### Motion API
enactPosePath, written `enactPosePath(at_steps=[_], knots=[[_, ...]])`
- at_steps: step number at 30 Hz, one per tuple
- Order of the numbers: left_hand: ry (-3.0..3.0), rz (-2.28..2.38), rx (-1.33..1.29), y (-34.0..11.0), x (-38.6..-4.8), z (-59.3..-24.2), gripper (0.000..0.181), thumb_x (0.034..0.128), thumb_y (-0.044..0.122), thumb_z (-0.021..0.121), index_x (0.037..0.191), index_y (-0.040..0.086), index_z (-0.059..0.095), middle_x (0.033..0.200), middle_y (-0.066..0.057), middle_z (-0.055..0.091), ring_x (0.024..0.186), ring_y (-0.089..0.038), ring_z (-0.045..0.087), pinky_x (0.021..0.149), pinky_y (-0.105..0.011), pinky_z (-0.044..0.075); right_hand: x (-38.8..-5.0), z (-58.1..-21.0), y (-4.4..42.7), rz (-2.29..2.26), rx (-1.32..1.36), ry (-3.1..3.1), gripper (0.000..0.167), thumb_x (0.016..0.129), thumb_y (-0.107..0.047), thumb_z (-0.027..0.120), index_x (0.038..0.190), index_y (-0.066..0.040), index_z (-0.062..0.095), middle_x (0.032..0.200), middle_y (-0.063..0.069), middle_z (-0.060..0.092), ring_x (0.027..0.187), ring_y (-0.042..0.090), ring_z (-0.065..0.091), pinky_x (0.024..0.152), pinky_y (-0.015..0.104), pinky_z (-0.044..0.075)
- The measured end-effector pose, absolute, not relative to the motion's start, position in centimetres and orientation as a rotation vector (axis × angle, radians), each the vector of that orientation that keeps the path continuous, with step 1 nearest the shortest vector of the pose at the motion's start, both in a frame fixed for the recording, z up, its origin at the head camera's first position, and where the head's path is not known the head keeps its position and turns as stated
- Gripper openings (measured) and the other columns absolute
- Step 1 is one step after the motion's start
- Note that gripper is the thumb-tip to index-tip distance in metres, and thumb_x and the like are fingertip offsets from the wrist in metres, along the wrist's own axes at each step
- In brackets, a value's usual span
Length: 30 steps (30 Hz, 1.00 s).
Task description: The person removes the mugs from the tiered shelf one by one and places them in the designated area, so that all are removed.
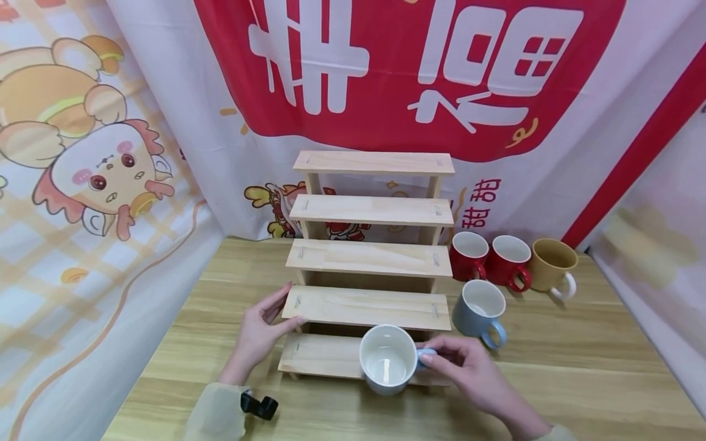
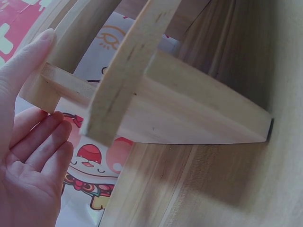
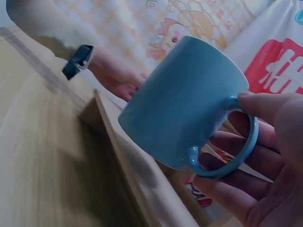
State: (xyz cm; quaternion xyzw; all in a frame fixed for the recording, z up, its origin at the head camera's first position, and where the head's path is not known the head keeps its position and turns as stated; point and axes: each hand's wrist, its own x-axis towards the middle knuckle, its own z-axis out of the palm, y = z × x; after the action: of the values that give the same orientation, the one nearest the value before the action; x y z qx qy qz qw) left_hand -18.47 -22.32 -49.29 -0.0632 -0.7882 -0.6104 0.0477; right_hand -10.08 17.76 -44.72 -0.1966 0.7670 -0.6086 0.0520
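Note:
My right hand (image 1: 469, 370) pinches the handle of a light blue mug (image 1: 388, 360) with a white inside. In the right wrist view the blue mug (image 3: 184, 104) tilts, its handle between thumb and fingers. The head view has it in front of the lowest step of a wooden stepped rack (image 1: 325, 355); contact with that step cannot be made out. My left hand (image 1: 265, 327) grips the left end of the second step from the bottom. In the left wrist view the thumb and fingers of my left hand (image 2: 35, 156) lie about the step's end.
Right of the rack stand a second light blue mug (image 1: 478, 309), two red mugs (image 1: 466, 257) and a tan mug (image 1: 551, 263) with a white handle. Printed cloth (image 1: 193, 135) hangs behind and at the sides. A wooden tabletop (image 1: 579, 380) lies underneath.

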Motion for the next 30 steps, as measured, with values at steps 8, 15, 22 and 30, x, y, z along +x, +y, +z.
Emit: enactPosePath(at_steps=[8, 15, 22, 30], knots=[[-2.402, -1.876, -0.202, -22.4, -18.3, -49.5, 0.08, 0.0775, 0.026, 0.092, 0.146, 0.01, 0.055, 0.151, -0.007, 0.05, 0.137, -0.024, 0.047, 0.112, -0.025, 0.039, -9.6, -43.5, 21.3, -1.835, -0.626, 2.42, 0.012, 0.099, -0.003, 0.066, 0.104, -0.009, 0.075, 0.101, 0.006, 0.074, 0.086, 0.018, 0.068, 0.072, 0.03, 0.062], [-2.388, -1.885, -0.213, -22.3, -18.6, -49.3, 0.078, 0.0781, 0.024, 0.091, 0.146, 0.011, 0.056, 0.151, -0.007, 0.05, 0.137, -0.023, 0.047, 0.113, -0.028, 0.038, -9.3, -42.1, 24.0, -1.808, -0.523, 2.517, 0.013, 0.099, 0.0, 0.065, 0.106, -0.006, 0.074, 0.1, 0.007, 0.074, 0.086, 0.02, 0.07, 0.076, 0.032, 0.064], [-2.399, -1.879, -0.213, -22.4, -18.4, -49.4, 0.079, 0.0775, 0.024, 0.092, 0.146, 0.01, 0.055, 0.152, -0.006, 0.049, 0.138, -0.024, 0.047, 0.112, -0.026, 0.038, -9.1, -41.5, 26.5, -1.873, -0.41, 2.628, 0.015, 0.097, 0.009, 0.063, 0.105, 0.0, 0.073, 0.091, 0.005, 0.075, 0.08, 0.016, 0.071, 0.074, 0.024, 0.062], [-2.418, -1.871, -0.186, -22.2, -18.4, -49.2, 0.079, 0.0777, 0.027, 0.091, 0.147, 0.013, 0.055, 0.152, -0.006, 0.049, 0.138, -0.023, 0.046, 0.112, -0.023, 0.038, -9.3, -40.6, 29.3, -2.063, -0.26, 2.645, 0.015, 0.097, 0.011, 0.062, 0.104, 0.004, 0.073, 0.089, 0.005, 0.075, 0.079, 0.013, 0.073, 0.074, 0.021, 0.061]])
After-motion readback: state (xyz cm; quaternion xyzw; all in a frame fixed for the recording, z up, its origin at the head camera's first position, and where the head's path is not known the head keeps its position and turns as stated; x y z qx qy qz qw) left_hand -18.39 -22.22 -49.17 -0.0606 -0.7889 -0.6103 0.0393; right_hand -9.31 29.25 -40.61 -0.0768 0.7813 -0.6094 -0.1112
